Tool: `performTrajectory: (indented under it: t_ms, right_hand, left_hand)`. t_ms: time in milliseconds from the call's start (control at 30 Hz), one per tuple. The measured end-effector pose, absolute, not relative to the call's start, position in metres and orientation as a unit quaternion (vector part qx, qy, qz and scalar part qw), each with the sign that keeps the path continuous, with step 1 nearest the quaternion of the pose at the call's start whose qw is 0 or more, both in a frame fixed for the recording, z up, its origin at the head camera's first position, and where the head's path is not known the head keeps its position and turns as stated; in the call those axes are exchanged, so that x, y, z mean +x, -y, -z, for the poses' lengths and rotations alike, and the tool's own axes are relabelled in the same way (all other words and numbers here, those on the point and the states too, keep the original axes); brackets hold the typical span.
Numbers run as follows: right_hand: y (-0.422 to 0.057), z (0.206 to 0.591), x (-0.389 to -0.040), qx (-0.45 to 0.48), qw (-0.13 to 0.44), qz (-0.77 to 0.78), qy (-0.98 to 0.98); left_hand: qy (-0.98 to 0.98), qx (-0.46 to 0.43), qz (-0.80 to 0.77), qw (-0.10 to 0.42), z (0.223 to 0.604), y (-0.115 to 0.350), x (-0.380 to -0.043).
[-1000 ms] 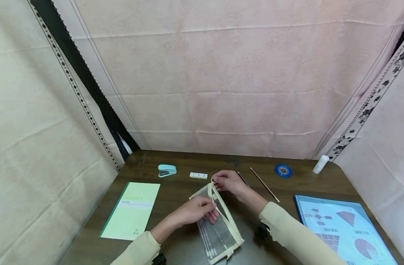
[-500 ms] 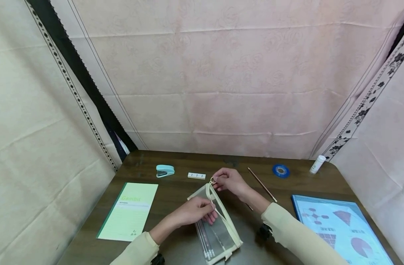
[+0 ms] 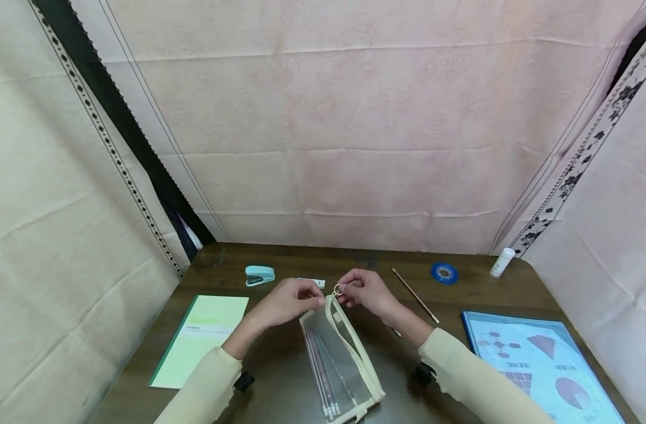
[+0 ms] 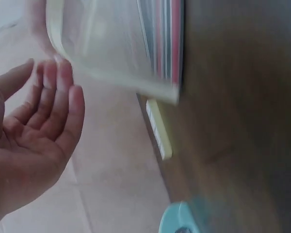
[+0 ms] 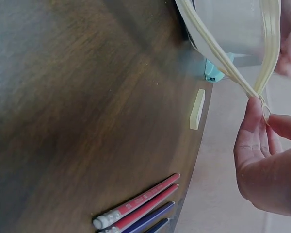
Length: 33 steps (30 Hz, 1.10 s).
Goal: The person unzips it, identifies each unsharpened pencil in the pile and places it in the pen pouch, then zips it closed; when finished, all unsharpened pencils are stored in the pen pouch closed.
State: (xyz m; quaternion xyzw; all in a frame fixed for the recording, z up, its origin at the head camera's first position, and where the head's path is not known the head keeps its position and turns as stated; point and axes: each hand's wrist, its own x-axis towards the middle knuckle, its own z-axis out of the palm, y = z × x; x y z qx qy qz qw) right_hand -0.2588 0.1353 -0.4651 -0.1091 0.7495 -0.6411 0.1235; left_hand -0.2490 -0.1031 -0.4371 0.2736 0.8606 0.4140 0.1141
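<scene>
A see-through pencil case (image 3: 337,365) with cream zipper edging hangs tilted above the brown table. Several pencils (image 4: 162,39) show through its side in the left wrist view. My right hand (image 3: 367,291) pinches the ring pull (image 5: 266,112) at the zipper's end, at the top corner of the case. Near the opposite top corner is my left hand (image 3: 293,301); its fingers are loosely bent, with the thumb apart from them in the left wrist view. Nothing shows in its grasp there, and the zipper opening gapes along the case.
A teal stapler (image 3: 259,275) and a small white block (image 3: 317,283) lie behind the hands. Left is a green notebook (image 3: 195,347). Rightward are several pencils (image 5: 145,196), blue tape (image 3: 444,273), a glue stick (image 3: 502,262) and a blue folder (image 3: 540,365).
My left hand has left the middle of the zipper opening and moved up to the case's top edge. The right hand keeps its pinch on the ring pull.
</scene>
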Motion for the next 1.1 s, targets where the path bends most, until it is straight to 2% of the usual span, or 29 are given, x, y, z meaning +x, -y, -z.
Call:
performTrajectory:
  t_ms: [133,500,700,900,1100]
  right_hand:
    - [-0.133,0.465,-0.257,-0.112,0.107,0.635,-0.756]
    - [-0.126,0.458,-0.251,-0.127,0.084,0.608,-0.779]
    - [-0.123,0.452,-0.246,-0.126,0.080,0.604,-0.783]
    - [-0.122,0.450,-0.240,-0.145,0.076,0.598,-0.785]
    - [-0.125,0.447,-0.233,-0.166,0.036,0.543,-0.822]
  left_hand:
    - [-0.880,0.262,-0.388,0.078,0.436,0.107,-0.264]
    - [-0.853,0.316,-0.366,0.195,0.442,0.105,-0.295]
    - [-0.809,0.341,-0.406,0.253,0.447,0.104,-0.306]
    - [-0.788,0.336,-0.425,0.291,0.451,0.104,-0.309]
    - [-0.779,0.333,-0.436,0.305,0.452,0.103,-0.305]
